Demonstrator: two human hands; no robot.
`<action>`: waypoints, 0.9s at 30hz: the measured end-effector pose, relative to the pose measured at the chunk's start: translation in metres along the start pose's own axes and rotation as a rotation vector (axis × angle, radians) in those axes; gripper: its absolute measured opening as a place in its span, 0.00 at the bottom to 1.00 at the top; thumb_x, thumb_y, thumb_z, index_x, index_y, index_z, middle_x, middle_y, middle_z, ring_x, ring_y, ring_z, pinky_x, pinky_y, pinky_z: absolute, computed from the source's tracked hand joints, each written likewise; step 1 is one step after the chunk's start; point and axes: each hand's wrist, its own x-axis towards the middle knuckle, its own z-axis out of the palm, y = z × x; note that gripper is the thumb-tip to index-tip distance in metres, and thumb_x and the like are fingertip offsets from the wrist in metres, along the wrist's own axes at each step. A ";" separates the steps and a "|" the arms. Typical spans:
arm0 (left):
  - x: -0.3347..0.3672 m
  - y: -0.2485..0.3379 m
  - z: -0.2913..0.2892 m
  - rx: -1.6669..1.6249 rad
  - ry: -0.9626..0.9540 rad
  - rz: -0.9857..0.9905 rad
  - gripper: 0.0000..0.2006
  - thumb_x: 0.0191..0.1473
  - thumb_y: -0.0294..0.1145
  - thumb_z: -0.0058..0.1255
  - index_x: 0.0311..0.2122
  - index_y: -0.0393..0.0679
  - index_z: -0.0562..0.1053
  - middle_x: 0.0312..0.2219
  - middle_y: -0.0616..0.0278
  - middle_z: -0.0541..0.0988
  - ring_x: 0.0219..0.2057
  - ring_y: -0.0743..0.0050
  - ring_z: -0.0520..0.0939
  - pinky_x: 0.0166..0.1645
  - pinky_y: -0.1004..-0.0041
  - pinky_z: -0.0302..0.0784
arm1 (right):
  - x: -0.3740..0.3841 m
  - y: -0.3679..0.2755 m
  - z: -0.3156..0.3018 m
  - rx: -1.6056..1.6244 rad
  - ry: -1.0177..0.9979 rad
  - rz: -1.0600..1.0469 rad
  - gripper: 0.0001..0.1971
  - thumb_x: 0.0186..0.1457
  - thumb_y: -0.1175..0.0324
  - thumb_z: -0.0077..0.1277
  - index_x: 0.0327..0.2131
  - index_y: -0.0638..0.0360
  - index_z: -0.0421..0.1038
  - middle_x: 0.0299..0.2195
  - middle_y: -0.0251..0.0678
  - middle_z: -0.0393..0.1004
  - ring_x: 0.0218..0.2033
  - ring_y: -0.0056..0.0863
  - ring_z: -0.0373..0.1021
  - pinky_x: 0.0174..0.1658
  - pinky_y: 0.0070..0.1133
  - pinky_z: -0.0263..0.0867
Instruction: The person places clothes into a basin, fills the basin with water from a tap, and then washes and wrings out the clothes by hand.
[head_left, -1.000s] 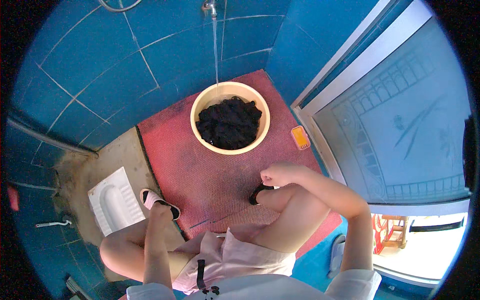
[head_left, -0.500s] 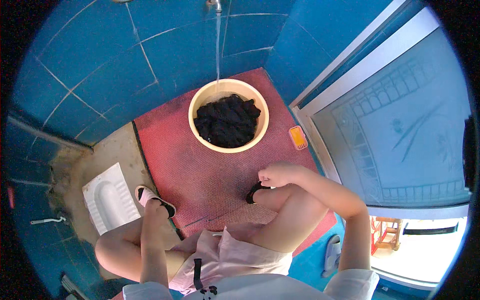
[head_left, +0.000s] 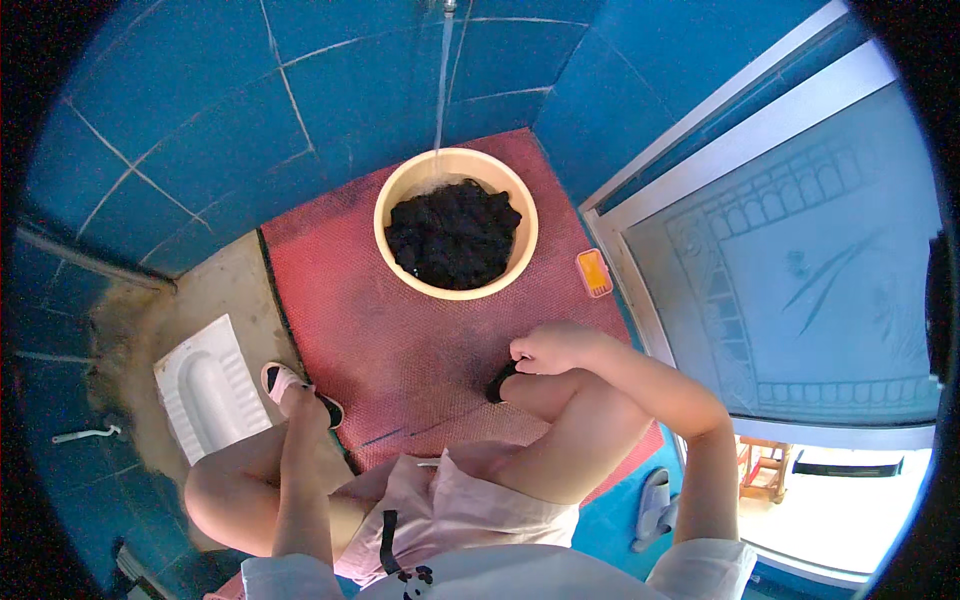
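Both hands are well apart. Left hand point(head_left: 300, 402) hangs low by a pale pink and black shoe point(head_left: 279, 380); its fingers are hard to see, so I cannot tell if they grip anything. Right hand point(head_left: 555, 348) is loosely curled over the right lower leg, near a black shoe point(head_left: 500, 384); I cannot tell if something is inside it.

A round, cream-coloured basin point(head_left: 455, 294) sits in front of both hands, nearer to the right one. Wet-looking black cloth point(head_left: 453, 232) is heaped in it, and a thin stream of water point(head_left: 442, 90) falls in at the far side. The basin stands on a red, bumpy mat point(head_left: 350, 330).

Ahead of the right hand and a bit to its right lies a small pink and orange tray point(head_left: 593, 272). To the left of the left hand is a white squat toilet point(head_left: 210, 390).

Near the lap, the white shirt point(head_left: 500, 572) has a small black print, too small to make out. Beyond the right hand, a frosted glass door point(head_left: 800, 270) shows leaf and fence shapes.
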 end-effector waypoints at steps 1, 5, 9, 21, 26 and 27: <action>-0.003 -0.004 0.008 0.001 -0.012 -0.011 0.10 0.46 0.30 0.43 0.16 0.47 0.60 0.14 0.70 0.61 0.17 0.78 0.65 0.21 0.73 0.61 | -0.001 0.002 0.001 0.008 0.007 0.012 0.12 0.47 0.59 0.43 0.33 0.53 0.67 0.28 0.40 0.71 0.30 0.38 0.68 0.32 0.32 0.62; -0.037 0.025 0.046 0.412 -0.258 0.178 0.04 0.44 0.32 0.43 0.22 0.46 0.65 0.18 0.63 0.65 0.21 0.69 0.68 0.26 0.71 0.64 | -0.010 0.005 0.002 0.016 0.040 0.032 0.11 0.47 0.59 0.43 0.29 0.54 0.68 0.26 0.39 0.71 0.30 0.38 0.68 0.32 0.33 0.62; -0.100 0.067 0.037 0.826 -0.483 0.407 0.06 0.43 0.33 0.44 0.27 0.45 0.70 0.21 0.56 0.69 0.25 0.60 0.71 0.31 0.70 0.67 | -0.017 0.015 0.008 0.025 0.035 0.032 0.12 0.47 0.59 0.42 0.32 0.54 0.67 0.27 0.40 0.71 0.31 0.38 0.68 0.33 0.33 0.62; -0.125 0.086 0.028 0.763 -0.541 0.297 0.09 0.38 0.27 0.42 0.11 0.39 0.67 0.17 0.55 0.70 0.23 0.61 0.73 0.25 0.65 0.66 | -0.018 0.006 -0.006 0.062 -0.025 -0.042 0.14 0.48 0.57 0.42 0.35 0.53 0.66 0.28 0.42 0.70 0.32 0.39 0.67 0.34 0.33 0.61; -0.078 0.059 0.018 2.208 -0.755 1.394 0.08 0.39 0.30 0.44 0.15 0.42 0.72 0.20 0.59 0.74 0.25 0.70 0.75 0.24 0.71 0.66 | -0.008 0.007 -0.003 0.051 -0.002 -0.101 0.14 0.47 0.56 0.43 0.35 0.54 0.66 0.28 0.42 0.70 0.31 0.40 0.67 0.33 0.33 0.61; -0.087 0.062 0.030 2.331 -0.749 1.322 0.08 0.39 0.31 0.44 0.17 0.43 0.73 0.21 0.60 0.75 0.26 0.72 0.75 0.23 0.73 0.66 | -0.012 0.009 -0.002 0.054 0.004 -0.088 0.15 0.48 0.56 0.43 0.35 0.54 0.66 0.28 0.42 0.70 0.31 0.40 0.67 0.33 0.33 0.61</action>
